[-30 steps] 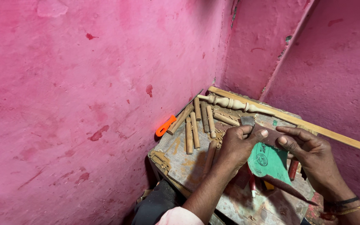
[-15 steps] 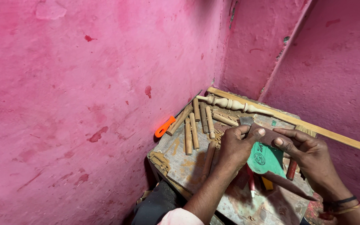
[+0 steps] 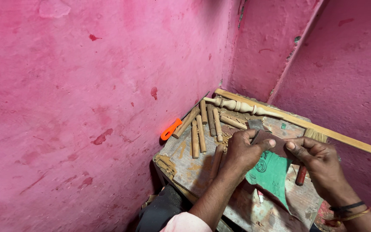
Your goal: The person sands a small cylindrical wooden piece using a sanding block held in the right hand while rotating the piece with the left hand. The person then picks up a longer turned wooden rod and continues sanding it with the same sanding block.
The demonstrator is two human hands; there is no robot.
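A sheet of sandpaper (image 3: 272, 172), green on its back, hangs between both hands over a small wooden bench (image 3: 184, 160). My left hand (image 3: 242, 150) pinches its upper left edge, thumb on top. My right hand (image 3: 316, 159) pinches the upper right edge. The gritty dark side folds over at the top between my thumbs. Under my left hand lies a brown wooden dowel (image 3: 216, 160), partly hidden by the wrist.
Several plain wooden dowels (image 3: 199, 131) lie side by side at the bench's far left. A turned wooden spindle (image 3: 239, 106) and a long flat wooden strip (image 3: 305, 124) rest along the back. An orange-handled tool (image 3: 170, 129) pokes over the left edge. Pink walls close in all around.
Both hands have shifted slightly with the sandpaper, and the fold at its top has tightened between the thumbs. The things on the bench have not moved.
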